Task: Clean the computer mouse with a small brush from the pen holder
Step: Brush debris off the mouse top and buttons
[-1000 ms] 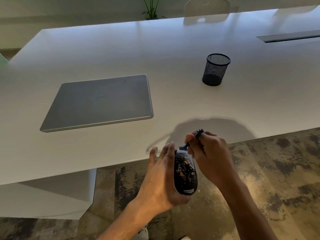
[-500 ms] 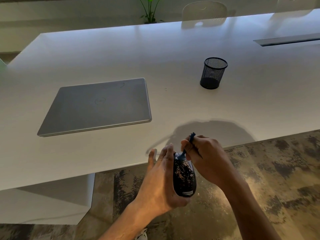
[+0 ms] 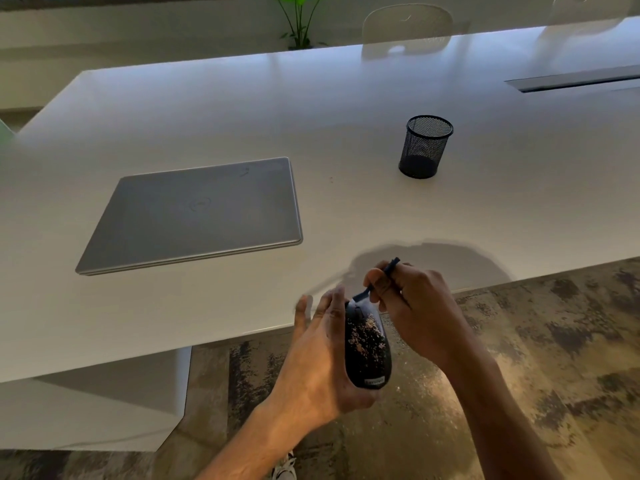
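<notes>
A black computer mouse (image 3: 367,348), speckled with pale crumbs, is held upright past the table's front edge, over the floor. My left hand (image 3: 320,358) wraps it from the left. My right hand (image 3: 412,306) pinches a small dark blue brush (image 3: 379,280). Its head touches the top end of the mouse, and the handle tip sticks out above my fingers. The black mesh pen holder (image 3: 425,147) stands on the white table, farther back and a little to the right, and looks empty.
A closed grey laptop (image 3: 197,213) lies on the white table (image 3: 346,98) to the left. A slot cover (image 3: 571,81) is set in the table at the far right. Chairs and a plant stand beyond. Patterned carpet (image 3: 554,341) lies under my hands.
The brush keeps working at the top end of the mouse with small shifts of my right hand. Both hands stay in about the same place; the view tilts a little.
</notes>
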